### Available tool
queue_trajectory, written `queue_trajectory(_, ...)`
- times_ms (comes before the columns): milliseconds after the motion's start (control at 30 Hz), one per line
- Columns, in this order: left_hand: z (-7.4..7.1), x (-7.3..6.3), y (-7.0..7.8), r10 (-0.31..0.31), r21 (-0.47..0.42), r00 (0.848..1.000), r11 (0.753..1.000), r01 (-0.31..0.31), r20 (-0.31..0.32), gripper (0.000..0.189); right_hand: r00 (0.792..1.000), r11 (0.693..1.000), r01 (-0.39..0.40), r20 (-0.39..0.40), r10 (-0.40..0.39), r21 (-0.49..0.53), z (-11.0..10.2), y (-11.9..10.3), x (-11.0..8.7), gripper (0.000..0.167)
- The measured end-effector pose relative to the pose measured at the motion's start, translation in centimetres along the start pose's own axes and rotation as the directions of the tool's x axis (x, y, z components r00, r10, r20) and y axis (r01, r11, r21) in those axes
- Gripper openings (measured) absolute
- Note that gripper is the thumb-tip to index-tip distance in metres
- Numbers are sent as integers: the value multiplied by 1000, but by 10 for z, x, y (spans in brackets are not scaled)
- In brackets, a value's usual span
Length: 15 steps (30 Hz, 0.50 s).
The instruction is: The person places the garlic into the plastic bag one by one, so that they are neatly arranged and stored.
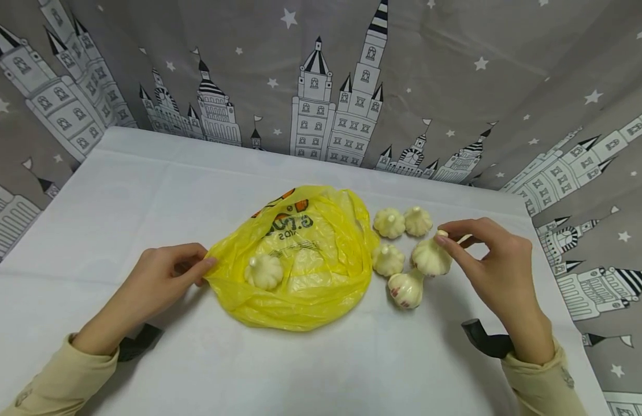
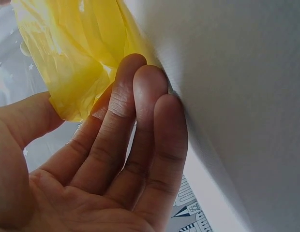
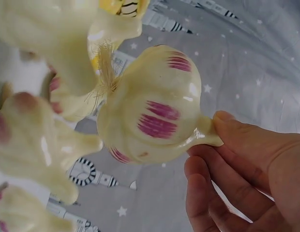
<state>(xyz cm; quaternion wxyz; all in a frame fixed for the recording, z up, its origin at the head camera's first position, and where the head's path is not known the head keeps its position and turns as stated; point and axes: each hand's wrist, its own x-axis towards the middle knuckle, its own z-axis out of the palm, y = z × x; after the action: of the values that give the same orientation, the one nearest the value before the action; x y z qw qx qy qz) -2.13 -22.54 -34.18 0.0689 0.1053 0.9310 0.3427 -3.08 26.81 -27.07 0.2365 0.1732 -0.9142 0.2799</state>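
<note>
My left hand (image 1: 167, 271) pinches the left edge of a yellow plastic bag (image 1: 321, 315) between thumb and fingers, as the left wrist view also shows. Inside the bag's open mouth lies one garlic bulb (image 1: 265, 272). At the right, my right hand (image 1: 494, 260) holds another garlic bulb (image 3: 152, 106) by its stem, pinched between thumb and fingertips. Purple streaks and a tuft of dry roots show on this bulb in the right wrist view. Close beside it sit several more bulbs, one of them a purple-marked garlic bulb (image 1: 406, 289) tipped on its side.
A white cloth (image 1: 321, 375) covers the table. Two garlic bulbs stand at the back of the group, the rear left one (image 1: 389, 223) near the bag's right edge. Behind the table hangs a grey curtain (image 1: 430, 75) printed with castles and stars.
</note>
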Motion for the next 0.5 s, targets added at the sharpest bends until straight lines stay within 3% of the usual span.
queue_trajectory(500,-1,-1,-1,21,-5,1000,1000,-21,-9,17,997,993,41,54,-47,112,34,-26,30,21)
